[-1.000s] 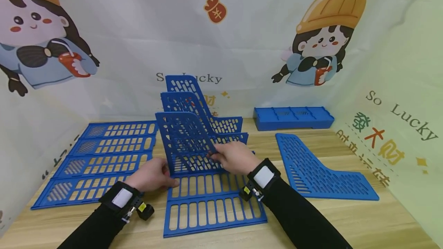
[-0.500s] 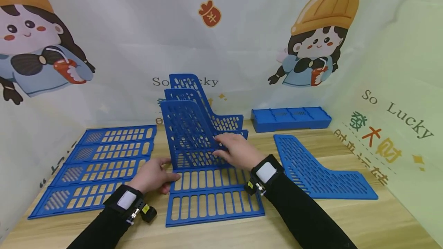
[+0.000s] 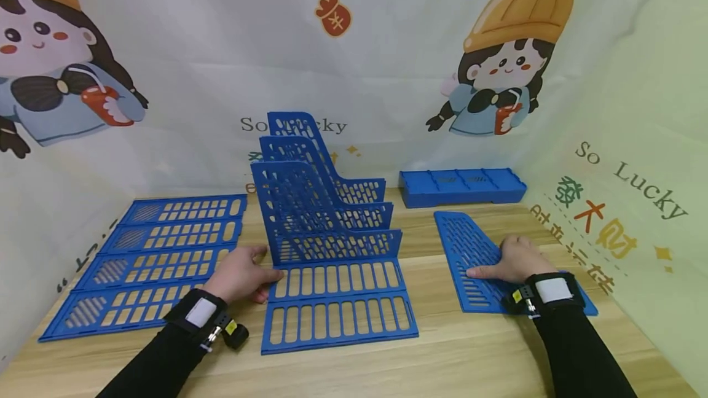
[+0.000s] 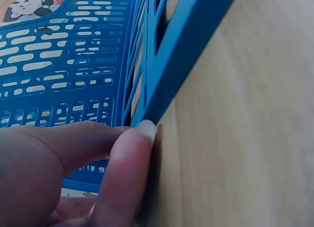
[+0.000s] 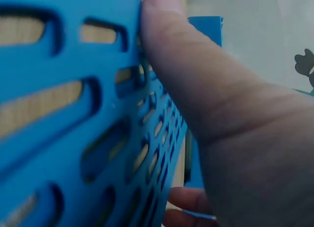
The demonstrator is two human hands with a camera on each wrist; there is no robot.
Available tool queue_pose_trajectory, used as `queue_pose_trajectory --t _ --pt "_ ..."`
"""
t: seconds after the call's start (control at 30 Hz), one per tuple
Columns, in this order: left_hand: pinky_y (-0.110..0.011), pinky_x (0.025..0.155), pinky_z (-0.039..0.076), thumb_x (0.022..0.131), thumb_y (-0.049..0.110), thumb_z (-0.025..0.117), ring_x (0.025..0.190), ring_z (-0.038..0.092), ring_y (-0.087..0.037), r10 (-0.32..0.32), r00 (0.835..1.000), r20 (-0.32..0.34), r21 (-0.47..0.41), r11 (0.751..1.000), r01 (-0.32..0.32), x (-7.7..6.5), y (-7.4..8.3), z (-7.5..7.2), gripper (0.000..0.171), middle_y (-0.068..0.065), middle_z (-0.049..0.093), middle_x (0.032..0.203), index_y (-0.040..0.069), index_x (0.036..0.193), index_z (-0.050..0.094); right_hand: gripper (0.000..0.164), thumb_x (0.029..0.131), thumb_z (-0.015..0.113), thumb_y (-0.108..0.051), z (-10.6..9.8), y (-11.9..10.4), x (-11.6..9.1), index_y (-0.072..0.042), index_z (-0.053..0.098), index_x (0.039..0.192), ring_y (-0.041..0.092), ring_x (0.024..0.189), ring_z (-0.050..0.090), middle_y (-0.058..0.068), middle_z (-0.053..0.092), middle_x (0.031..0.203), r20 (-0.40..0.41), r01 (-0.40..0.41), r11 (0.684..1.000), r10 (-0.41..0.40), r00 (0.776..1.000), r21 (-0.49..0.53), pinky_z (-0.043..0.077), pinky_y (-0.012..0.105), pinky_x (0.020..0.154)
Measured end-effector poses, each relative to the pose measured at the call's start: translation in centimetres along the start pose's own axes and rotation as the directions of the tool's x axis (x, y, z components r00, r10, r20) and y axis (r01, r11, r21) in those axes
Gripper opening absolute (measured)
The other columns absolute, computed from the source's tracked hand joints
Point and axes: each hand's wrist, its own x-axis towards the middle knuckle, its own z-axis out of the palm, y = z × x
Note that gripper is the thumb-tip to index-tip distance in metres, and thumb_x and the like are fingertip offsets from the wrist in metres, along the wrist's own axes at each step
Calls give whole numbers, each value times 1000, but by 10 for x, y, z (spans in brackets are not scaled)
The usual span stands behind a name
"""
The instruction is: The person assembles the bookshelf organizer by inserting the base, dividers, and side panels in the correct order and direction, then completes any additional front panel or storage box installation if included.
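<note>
1. A staged recording booth is being shown, not a home or shop.
2. The wooden surface (image 3: pixel 498 355) is being enclosed by a printed cartoon backdrop (image 3: pixel 387 48).
3. Blue plastic rack parts (image 3: pixel 149 257) are being laid out in rows.

Matt blue perforated plastic panels (image 3: pixel 337 309) on a smooth, pale wood-grain table (image 3: pixel 470 355).
</note>
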Motion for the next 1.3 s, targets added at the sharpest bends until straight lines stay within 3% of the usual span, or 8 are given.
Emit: queue_pose_trajectory --t 0.17,0.4,0.63,0.73,0.83,0.97,1.07,1.3 --pt "-32 55 63 103 22 78 54 71 -14 -18 1000 -13 -13 1000 17 0 1 1 85 -8 72 69 -9 167 32 108 73 87 -81 1 4 3 15 57 113 44 98 62 30 63 105 -28 -41 999 41 999 19 55 63 90" --pt "-33 56 64 103 22 79 55 71 -15 -25 1000 -2 -25 999 24 0 2 2 86 -8 71 71 -7 168 32 114 73 89 -79 0 2 -2 19 54 118 43 97 59 35 60 109 -37 -56 998 56 998 21 53 59 85" --pt "-32 55 63 103 23 78 54 71 -15 -42 999 -12 -16 999 42 1 3 2 85 -9 72 70 -6 168 32 132 79 87 -76 -15 3 -10 27 39 147 66 131 52 53 47 142 1 1 996 -1 1000 87 52 71 106" --pt "-32 55 63 103 23 78 53 71 -15 -43 999 -13 -17 999 43 1 2 1 85 -8 72 69 -6 169 32 113 91 86 -60 -32 -5 -20 21 37 154 52 121 66 43 61 137 16 98 969 -104 994 228 59 62 99" --pt "-32 55 63 103 23 78 53 71 -15 -35 999 -10 -19 999 34 1 1 -1 86 -8 72 69 -7 169 31 85 99 83 -43 -43 -22 -29 9 41 152 30 98 71 24 72 115 -51 224 896 -222 974 383 62 46 83" --pt "-33 55 64 104 22 78 53 71 -15 -30 1000 -8 -32 999 29 2 0 -1 86 -8 71 69 -7 169 30 52 102 81 -35 -43 -51 -33 -3 46 124 22 78 57 9 56 91 -189 334 814 -276 942 476 48 32 64" --pt "-33 56 64 104 22 78 53 71 -15 -34 999 -5 -45 998 34 2 -2 0 86 -8 71 69 -6 169 30 50 102 81 -34 -34 -66 -32 -5 41 111 22 71 49 5 46 85 -236 358 813 -277 932 459 39 30 59" --pt "-34 55 64 103 22 78 53 71 -16 -27 1000 -1 -32 999 27 2 -1 1 86 -9 73 70 -6 169 30 62 102 81 -30 -18 -67 -27 -6 43 144 21 74 51 6 49 87 -270 387 832 -297 916 398 40 30 61"
